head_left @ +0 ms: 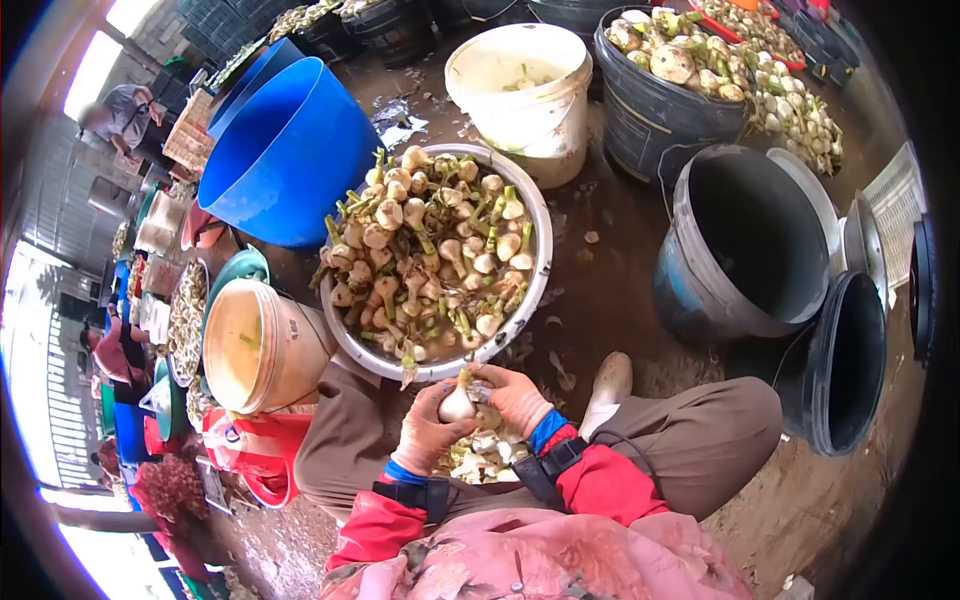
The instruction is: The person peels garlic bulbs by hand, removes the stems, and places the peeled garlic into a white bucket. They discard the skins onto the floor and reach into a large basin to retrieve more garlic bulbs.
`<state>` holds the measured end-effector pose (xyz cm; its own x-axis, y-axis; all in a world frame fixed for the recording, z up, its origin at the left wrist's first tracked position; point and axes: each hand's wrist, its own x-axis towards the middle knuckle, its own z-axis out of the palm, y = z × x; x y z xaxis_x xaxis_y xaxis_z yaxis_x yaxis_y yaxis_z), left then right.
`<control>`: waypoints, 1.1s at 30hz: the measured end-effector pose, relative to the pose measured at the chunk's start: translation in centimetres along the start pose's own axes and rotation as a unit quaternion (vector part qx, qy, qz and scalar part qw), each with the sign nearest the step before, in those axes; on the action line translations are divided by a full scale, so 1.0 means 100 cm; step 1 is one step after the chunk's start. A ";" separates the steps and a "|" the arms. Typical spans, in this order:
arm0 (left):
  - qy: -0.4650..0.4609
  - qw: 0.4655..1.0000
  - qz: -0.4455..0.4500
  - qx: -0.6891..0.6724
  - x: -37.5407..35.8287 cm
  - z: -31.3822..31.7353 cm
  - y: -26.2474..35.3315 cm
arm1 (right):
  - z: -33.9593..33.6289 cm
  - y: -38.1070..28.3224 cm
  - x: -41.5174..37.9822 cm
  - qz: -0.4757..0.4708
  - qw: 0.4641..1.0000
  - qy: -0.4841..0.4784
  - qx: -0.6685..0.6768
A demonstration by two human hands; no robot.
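A white garlic bulb [457,406] is held between my hands, just in front of the wide basin's near rim. My left hand [428,432] is closed around the bulb's lower left side. The fingers of my right hand [513,400] are closed at its upper right side, by a short yellowish stem. Beyond them stands a grey-white basin [541,270] heaped with garlic bulbs [410,235], many with cut green stems and dirty skins. Below my hands, between my legs, lies a pile of whiter garlic [480,452].
A blue tub [270,160] and a cream bucket [290,345] stand left. A white bucket [520,110] and a full black tub [665,120] stand beyond the basin. Two dark buckets, one grey-rimmed [690,240], stand right. Other people work at far left. The floor [620,270] is wet.
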<state>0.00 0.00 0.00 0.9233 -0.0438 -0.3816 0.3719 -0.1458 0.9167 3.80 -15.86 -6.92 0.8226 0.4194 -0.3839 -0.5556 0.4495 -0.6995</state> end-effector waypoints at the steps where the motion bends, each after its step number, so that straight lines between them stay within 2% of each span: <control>1: 0.020 0.989 0.080 0.126 0.000 0.002 0.005 | 0.002 -0.003 0.001 -0.010 0.999 0.008 -0.042; 2: 0.039 0.955 0.160 0.248 0.000 0.003 0.010 | 0.005 -0.006 0.000 -0.019 0.996 0.017 -0.084; 3: 0.036 0.953 0.159 0.256 -0.007 0.010 0.012 | 0.007 -0.005 -0.007 -0.021 0.997 0.016 -0.076; 5: 0.032 0.943 0.161 0.291 -0.007 0.020 0.017 | 0.013 -0.013 -0.011 -0.018 0.981 0.073 -0.176; 7: 0.028 0.952 0.157 0.262 0.007 0.009 -0.009 | 0.015 -0.024 -0.017 -0.033 0.986 0.076 -0.144; 8: -0.064 0.995 0.008 -0.082 0.021 -0.007 -0.033 | 0.017 -0.028 -0.020 -0.090 0.988 0.054 -0.115; 9: -0.148 0.886 -0.143 -0.416 0.027 -0.015 -0.045 | 0.018 -0.032 -0.024 -0.144 0.985 0.031 -0.086; 10: -0.100 0.867 -0.070 -0.483 -0.009 0.015 0.027 | 0.020 -0.040 -0.029 -0.159 0.979 0.025 -0.124; 11: -0.006 0.830 -0.084 -0.552 -0.012 0.024 0.038 | 0.020 -0.040 -0.031 -0.159 0.979 0.022 -0.124; 13: -0.035 0.823 -0.104 -0.558 -0.012 0.017 0.036 | 0.020 -0.039 -0.032 -0.243 0.949 0.016 -0.198; 15: -0.055 0.817 -0.091 -0.567 -0.010 0.011 0.023 | 0.021 -0.024 -0.024 -0.235 0.951 0.024 -0.202; 17: -0.075 0.810 -0.083 -0.576 -0.004 0.007 0.009 | 0.018 -0.010 -0.016 -0.133 0.991 -0.021 -0.016; 19: -0.126 0.907 -0.022 -0.402 0.001 0.006 0.005 | 0.018 -0.021 -0.019 -0.116 0.991 0.003 -0.069; 20: -0.007 0.959 -0.016 -0.283 -0.005 0.012 0.001 | 0.018 -0.027 -0.022 -0.111 0.993 -0.004 -0.038; 21: -0.007 0.959 -0.015 -0.283 -0.009 0.016 0.004 | 0.019 -0.032 -0.026 -0.106 0.994 -0.012 -0.007; 23: 0.064 0.995 0.067 -0.031 -0.014 0.021 0.009 | 0.023 -0.034 -0.026 -0.099 0.995 -0.005 -0.013; 25: 0.079 0.992 0.098 -0.023 -0.007 0.019 -0.004 | 0.028 -0.037 -0.026 -0.093 0.996 0.001 -0.019; 27: 0.081 0.951 0.184 0.234 -0.004 0.016 0.000 | 0.032 -0.039 -0.027 -0.079 0.990 0.072 -0.088; 28: 0.076 0.991 0.108 -0.023 -0.008 0.028 0.008 | 0.029 -0.036 -0.024 -0.098 0.982 0.074 -0.141; 29: 0.077 0.991 0.110 -0.022 -0.010 0.023 0.016 | 0.027 -0.036 -0.025 -0.100 0.982 0.074 -0.141; 30: 0.008 0.977 -0.016 -0.213 -0.011 0.014 0.023 | 0.027 -0.038 -0.028 -0.149 0.974 0.054 -0.160; 31: -0.061 0.907 -0.141 -0.393 -0.011 0.008 0.028 | 0.027 -0.041 -0.031 -0.198 0.963 0.033 -0.179; 32: -0.004 0.873 -0.180 -0.453 -0.010 0.011 0.031 | 0.025 -0.045 -0.036 -0.231 0.947 0.021 -0.221; 33: -0.001 0.873 -0.177 -0.454 -0.010 0.013 0.037 | 0.024 -0.045 -0.036 -0.231 0.947 0.018 -0.221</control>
<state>0.36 -1.83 3.62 0.7354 -0.1567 -0.6593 0.5572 0.6934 0.4568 3.07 -17.52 -0.95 0.9736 0.2280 0.0110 -0.0362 0.2019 -0.9787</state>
